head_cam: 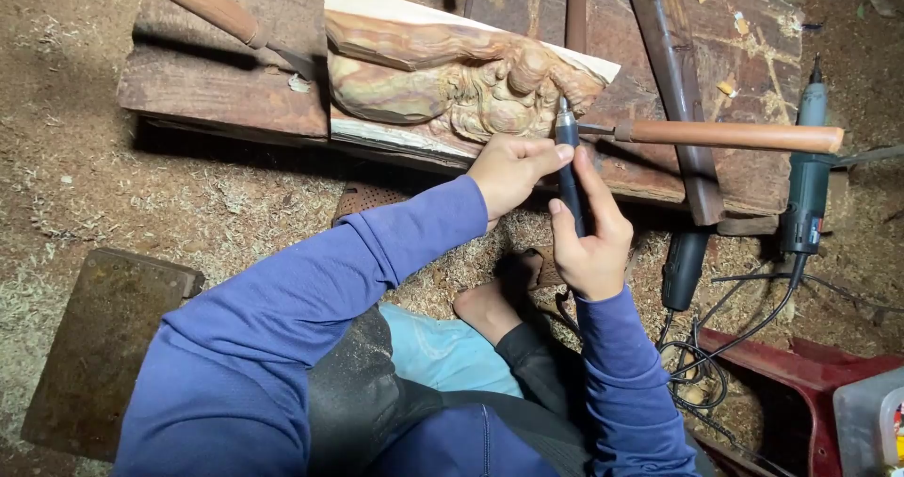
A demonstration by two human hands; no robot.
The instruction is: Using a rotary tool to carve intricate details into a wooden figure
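A slim black rotary tool (568, 171) is being gripped by the right hand (591, 237), fingers wrapped around its shaft. It is also being pinched near its tip by the left hand (508, 168), thumb and forefinger pressed on it. The tip is being held against the carved wood piece (452, 77), which is lying across the near edge of the plank bench (226, 91). A wooden-handled chisel (725, 136) is resting just beside it, toward the right edge. A green power tool (808, 185) is lying beyond the right edge, on the sawdust.
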